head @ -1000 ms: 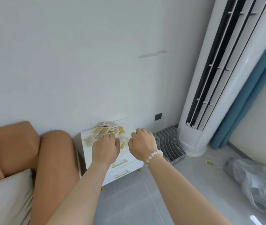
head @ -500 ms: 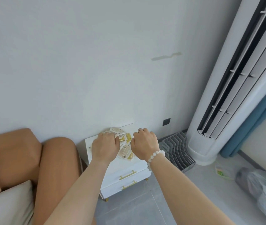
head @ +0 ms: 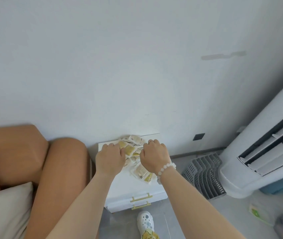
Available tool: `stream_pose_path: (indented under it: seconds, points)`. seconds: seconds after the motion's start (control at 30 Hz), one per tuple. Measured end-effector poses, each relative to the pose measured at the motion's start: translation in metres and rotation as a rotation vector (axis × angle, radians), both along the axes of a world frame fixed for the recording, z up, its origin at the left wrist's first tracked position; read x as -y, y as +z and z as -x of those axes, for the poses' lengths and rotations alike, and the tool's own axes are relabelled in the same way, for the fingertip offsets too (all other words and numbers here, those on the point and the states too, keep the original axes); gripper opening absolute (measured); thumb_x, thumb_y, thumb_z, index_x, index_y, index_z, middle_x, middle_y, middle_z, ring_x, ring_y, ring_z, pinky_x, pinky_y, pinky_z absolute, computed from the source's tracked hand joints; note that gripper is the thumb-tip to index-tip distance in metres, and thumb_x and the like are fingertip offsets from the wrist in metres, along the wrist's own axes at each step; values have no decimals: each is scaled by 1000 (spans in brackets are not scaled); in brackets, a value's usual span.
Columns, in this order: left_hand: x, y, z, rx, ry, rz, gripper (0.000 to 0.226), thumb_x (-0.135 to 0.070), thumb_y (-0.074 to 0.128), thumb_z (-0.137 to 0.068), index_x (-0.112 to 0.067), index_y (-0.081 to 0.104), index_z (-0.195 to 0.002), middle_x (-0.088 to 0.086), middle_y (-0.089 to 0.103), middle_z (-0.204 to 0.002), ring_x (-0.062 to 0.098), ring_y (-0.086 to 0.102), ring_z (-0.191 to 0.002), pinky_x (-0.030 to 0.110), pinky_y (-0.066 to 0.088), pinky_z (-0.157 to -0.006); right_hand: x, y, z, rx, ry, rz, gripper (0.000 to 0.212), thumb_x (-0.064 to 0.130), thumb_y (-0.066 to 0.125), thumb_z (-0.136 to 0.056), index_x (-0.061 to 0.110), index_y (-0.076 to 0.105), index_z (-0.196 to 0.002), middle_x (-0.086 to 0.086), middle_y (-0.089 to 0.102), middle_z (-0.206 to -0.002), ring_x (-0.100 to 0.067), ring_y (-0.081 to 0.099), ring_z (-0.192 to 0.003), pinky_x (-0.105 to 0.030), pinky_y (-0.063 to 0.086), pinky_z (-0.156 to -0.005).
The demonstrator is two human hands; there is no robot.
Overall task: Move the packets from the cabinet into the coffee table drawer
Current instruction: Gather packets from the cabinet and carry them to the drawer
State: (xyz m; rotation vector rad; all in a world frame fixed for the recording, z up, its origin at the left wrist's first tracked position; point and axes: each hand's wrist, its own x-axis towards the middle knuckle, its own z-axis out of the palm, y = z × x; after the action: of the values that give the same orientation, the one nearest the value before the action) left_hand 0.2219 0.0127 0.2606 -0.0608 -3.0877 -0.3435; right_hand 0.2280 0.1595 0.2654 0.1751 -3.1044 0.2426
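- Packets (head: 132, 150), print too blurred to read, lie heaped on the cabinet (head: 128, 187) top.
- I see left hand (head: 110, 159) and right hand (head: 155, 156) curled into the heap.
- New since earlier: white shoe (head: 145, 221) below the cabinet.

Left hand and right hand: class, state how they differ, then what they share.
The right hand wears a bead bracelet and a ring; the left hand is bare. The left hand sits at the pile's left side, the right hand at its right. Both curl their fingers onto the packets on the white cabinet.
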Motion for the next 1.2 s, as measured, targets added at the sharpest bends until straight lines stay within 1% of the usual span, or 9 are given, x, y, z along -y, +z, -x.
stream_pose_path:
  seconds: [0.07, 0.23, 0.37, 0.43, 0.53, 0.83, 1.0, 1.1, 1.2]
  points:
    - [-1, -11, 27, -21, 14, 42, 29, -16, 70, -77, -7, 57, -53, 6, 54, -53, 28, 58, -56, 28, 39, -40, -3, -7, 35, 20, 16, 25, 34, 22, 28, -98, 8, 59, -99, -6, 54, -95, -22, 49, -100, -29, 30, -74]
    - [3, -17, 98, 5, 141, 68, 33, -30, 35, -98, -11, 60, -88, 3, 60, -88, 21, 53, -93, 33, 46, -69, -8, -25, 118, 73, 38, 101, 34, 22, 29, -98, 8, 60, -99, -5, 55, -98, -21, 49, -101, -30, 36, -80]
    - [4, -35, 142, 30, 172, 51, 22, -17, 61, -87, -7, 61, -67, 7, 58, -66, 28, 57, -71, 33, 45, -50, -23, -49, 165, 157, 13, 120, 32, 22, 30, -97, 9, 59, -95, -5, 56, -99, -22, 49, -102, -30, 37, -81]
    - [4, -43, 151, 85, 171, 112, 22, -22, 53, -93, -9, 63, -78, 5, 61, -78, 26, 58, -84, 35, 47, -59, -33, -67, 177, 235, -13, 108, 30, 23, 30, -96, 11, 57, -91, -5, 55, -96, -22, 50, -101, -30, 38, -80]
    - [15, -60, 160, 168, 206, 142, 35, -32, 32, -99, -12, 60, -93, 2, 60, -97, 20, 52, -101, 32, 46, -72, -43, -96, 190, 339, -50, 67, 31, 23, 32, -95, 8, 59, -98, -4, 54, -99, -21, 51, -102, -30, 39, -80]
    - [33, -132, 170, 400, 274, 121, 34, -30, 33, -98, -12, 60, -104, 3, 60, -101, 21, 52, -99, 32, 44, -70, -49, -179, 178, 873, -397, 73, 39, 30, 44, -91, 9, 48, -124, -8, 44, -126, -25, 46, -118, -34, 43, -90]
    - [26, -179, 182, 489, 219, 89, 34, -33, 38, -97, -11, 52, -119, 3, 54, -116, 21, 51, -107, 31, 46, -76, -55, -217, 161, 981, -584, 92, 39, 26, 49, -86, 8, 45, -121, -10, 43, -124, -27, 47, -115, -35, 46, -91]
    - [26, -207, 198, 504, 243, 7, 52, -39, 51, -92, -10, 37, -133, 5, 44, -129, 23, 45, -115, 32, 44, -81, -65, -239, 172, 966, -685, 128, 54, 30, 57, -83, 7, 37, -128, -13, 38, -131, -29, 46, -118, -36, 44, -88]
    - [41, -240, 199, 594, 285, 56, 92, -55, 65, -77, -10, 20, -143, 10, 28, -146, 29, 33, -131, 38, 40, -98, -61, -259, 177, 1015, -816, 174, 81, 44, 69, -77, 4, 29, -135, -16, 33, -138, -32, 44, -123, -40, 44, -92]
